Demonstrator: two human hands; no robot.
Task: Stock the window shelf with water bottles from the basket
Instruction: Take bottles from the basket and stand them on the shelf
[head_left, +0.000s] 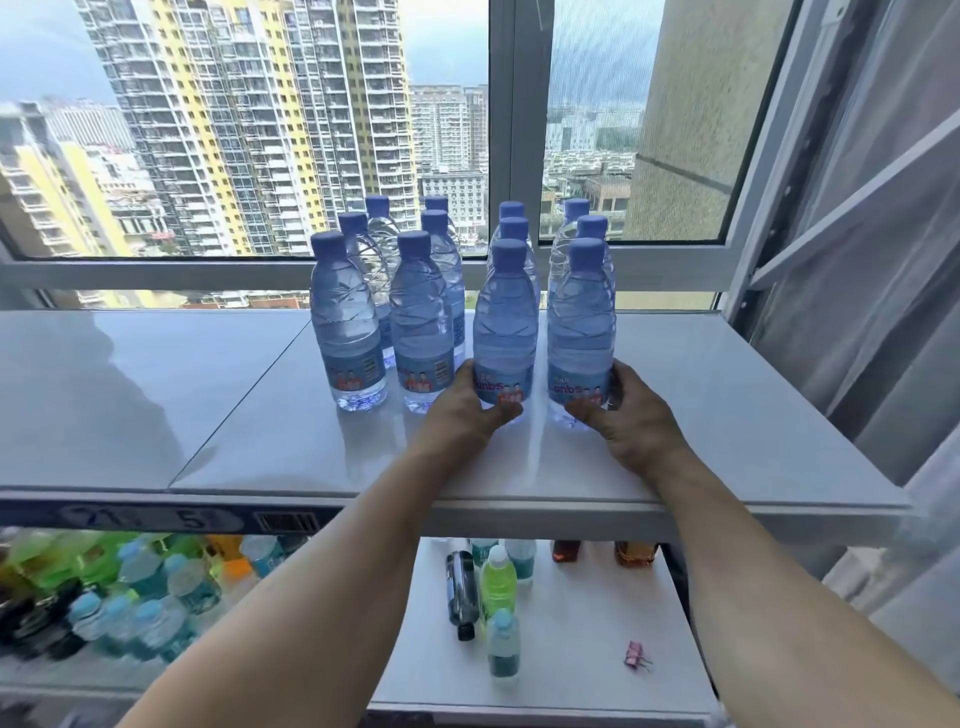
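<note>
We have both hands out on the window shelf (701, 415), each at the base of a front water bottle. Our left hand (465, 410) wraps the lower label of the front bottle of the third row (505, 327), thumb curled under its near side and fingers round its left side; the grip is closed on that bottle. Our right hand (631, 415) mirrors it on the front bottle of the fourth row (582, 322), thumb along the near base and fingers round the right side, gripping it too. Both bottles stand upright on the shelf, just beside each other with a thin gap between.

Behind them, more bottles with blue caps line up toward the window (311, 130) in the same two rows. To the left stand two further rows, their front bottles (347, 327) and (420, 322) upright and slightly apart from our left hand. The left part of the shelf surface is bare and glossy.

Below the shelf edge we see a lower shelf (597, 623) with a yellow-green bottle (497, 577), a dark bottle (461, 592), a small clear bottle (503, 644) and a pink clip (636, 656). At lower left lie many mixed drink bottles (130, 587), blurred. No basket is plainly in view.
</note>
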